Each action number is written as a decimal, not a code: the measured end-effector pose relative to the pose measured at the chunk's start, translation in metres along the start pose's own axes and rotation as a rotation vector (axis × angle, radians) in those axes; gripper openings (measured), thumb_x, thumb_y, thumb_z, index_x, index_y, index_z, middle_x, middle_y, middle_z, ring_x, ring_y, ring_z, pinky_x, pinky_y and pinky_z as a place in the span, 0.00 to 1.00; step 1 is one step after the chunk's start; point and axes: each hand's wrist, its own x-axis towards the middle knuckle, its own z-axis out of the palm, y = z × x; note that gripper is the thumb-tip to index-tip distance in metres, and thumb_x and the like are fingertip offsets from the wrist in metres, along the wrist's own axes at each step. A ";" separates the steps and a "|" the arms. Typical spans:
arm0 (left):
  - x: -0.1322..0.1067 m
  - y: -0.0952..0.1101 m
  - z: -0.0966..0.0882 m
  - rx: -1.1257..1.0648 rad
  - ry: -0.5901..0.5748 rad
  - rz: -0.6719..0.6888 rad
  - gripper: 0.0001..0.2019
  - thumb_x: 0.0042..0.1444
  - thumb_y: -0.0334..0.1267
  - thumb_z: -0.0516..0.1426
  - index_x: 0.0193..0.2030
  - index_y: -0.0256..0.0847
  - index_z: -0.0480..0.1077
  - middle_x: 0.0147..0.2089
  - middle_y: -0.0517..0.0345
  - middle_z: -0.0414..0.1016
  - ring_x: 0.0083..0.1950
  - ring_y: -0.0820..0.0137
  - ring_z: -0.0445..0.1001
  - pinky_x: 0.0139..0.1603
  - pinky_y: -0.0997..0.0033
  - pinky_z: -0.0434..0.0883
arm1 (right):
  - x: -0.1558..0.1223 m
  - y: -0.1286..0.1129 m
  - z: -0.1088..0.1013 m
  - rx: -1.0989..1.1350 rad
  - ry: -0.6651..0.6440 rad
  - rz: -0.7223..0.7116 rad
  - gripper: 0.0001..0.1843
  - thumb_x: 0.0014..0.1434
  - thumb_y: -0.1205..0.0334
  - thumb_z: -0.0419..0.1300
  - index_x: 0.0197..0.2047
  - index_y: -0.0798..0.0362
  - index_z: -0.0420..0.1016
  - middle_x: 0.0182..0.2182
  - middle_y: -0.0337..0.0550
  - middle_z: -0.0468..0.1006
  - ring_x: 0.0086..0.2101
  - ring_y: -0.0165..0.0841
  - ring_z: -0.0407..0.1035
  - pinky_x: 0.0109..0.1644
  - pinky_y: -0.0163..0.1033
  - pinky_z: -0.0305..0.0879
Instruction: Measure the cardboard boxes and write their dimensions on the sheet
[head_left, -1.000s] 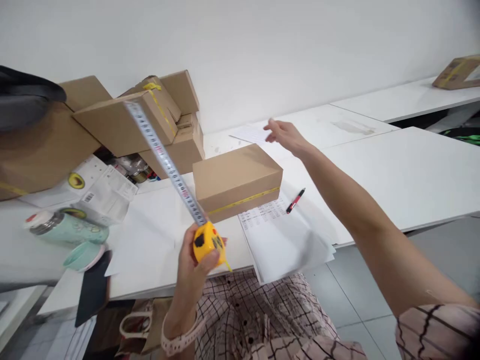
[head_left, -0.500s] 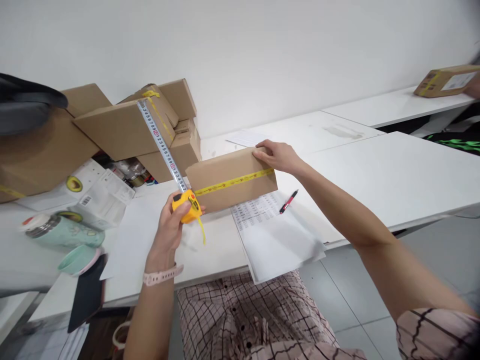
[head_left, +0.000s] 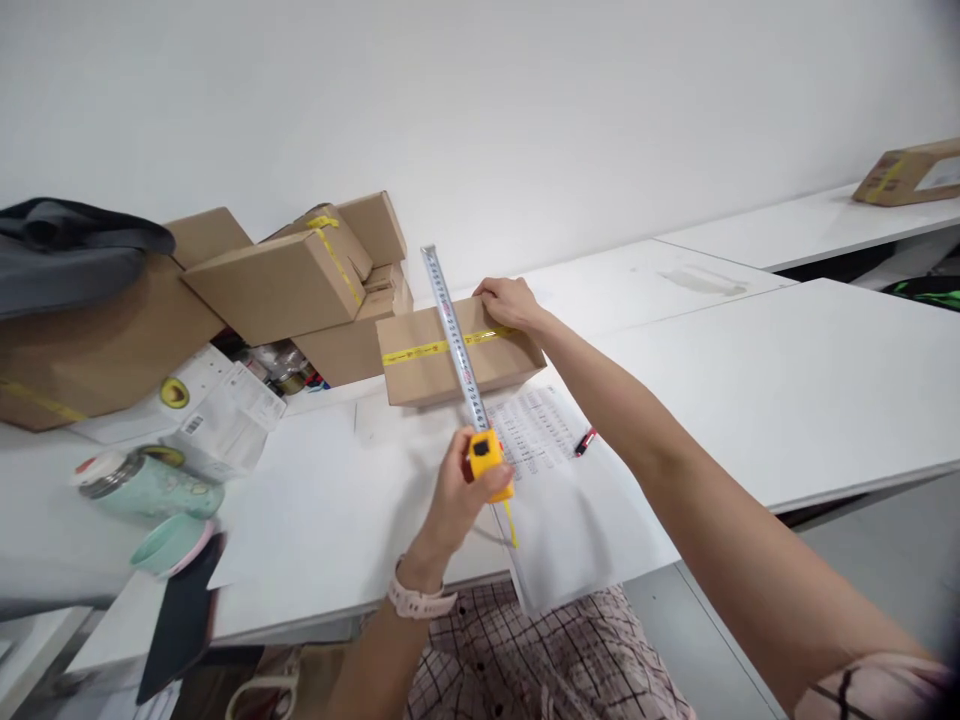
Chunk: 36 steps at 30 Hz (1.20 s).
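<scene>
My left hand (head_left: 459, 490) is closed around a yellow tape measure (head_left: 490, 464). Its metal blade (head_left: 454, 335) is drawn out and slants up and away in front of a brown cardboard box (head_left: 427, 378) banded with yellow tape. Whether the blade touches the box, I cannot tell. My right hand (head_left: 510, 302) grips the far right upper edge of that box, fingers bent over it. Below the box lie printed sheets (head_left: 585, 510) hanging over the table's front edge, with a red and black pen (head_left: 586, 441) on them.
Several cardboard boxes (head_left: 270, 285) are stacked at the left, with a dark grey bag (head_left: 75, 262) on one. Nearer stand white avocado-print boxes (head_left: 217, 420), a mint bottle (head_left: 154, 485), a green bowl (head_left: 172, 545) and a black flat item (head_left: 180, 620). Another taped box (head_left: 911, 178) sits far right.
My left hand has moved right with the tape measure, so its blade now crosses in front of the box. The box has tilted, its taped face now turned more upward, with my right hand still on it.
</scene>
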 end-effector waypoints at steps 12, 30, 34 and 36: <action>-0.017 -0.038 0.011 -0.122 -0.034 -0.172 0.28 0.48 0.48 0.72 0.51 0.43 0.66 0.46 0.56 0.73 0.40 0.66 0.79 0.44 0.63 0.75 | 0.007 -0.016 0.008 0.064 0.069 0.136 0.36 0.73 0.45 0.34 0.27 0.53 0.72 0.36 0.57 0.82 0.45 0.48 0.75 0.64 0.57 0.55; -0.018 -0.059 0.006 -0.086 -0.033 -0.211 0.29 0.47 0.48 0.72 0.52 0.44 0.66 0.56 0.50 0.72 0.43 0.67 0.76 0.42 0.66 0.75 | 0.007 -0.018 0.020 -0.092 0.147 0.132 0.28 0.70 0.40 0.49 0.36 0.54 0.78 0.35 0.53 0.81 0.44 0.49 0.75 0.59 0.58 0.58; -0.019 -0.057 0.006 -0.089 -0.049 -0.210 0.29 0.47 0.47 0.71 0.52 0.44 0.65 0.57 0.50 0.71 0.44 0.67 0.75 0.41 0.67 0.74 | 0.008 -0.015 0.025 -0.081 0.180 0.121 0.27 0.69 0.40 0.50 0.36 0.53 0.78 0.33 0.52 0.81 0.42 0.49 0.75 0.59 0.60 0.58; -0.019 -0.057 0.005 -0.094 -0.054 -0.206 0.29 0.47 0.46 0.71 0.53 0.44 0.65 0.56 0.51 0.71 0.44 0.67 0.75 0.41 0.68 0.74 | 0.009 -0.014 0.026 -0.077 0.187 0.118 0.27 0.69 0.40 0.50 0.35 0.53 0.78 0.32 0.52 0.80 0.42 0.50 0.75 0.59 0.61 0.58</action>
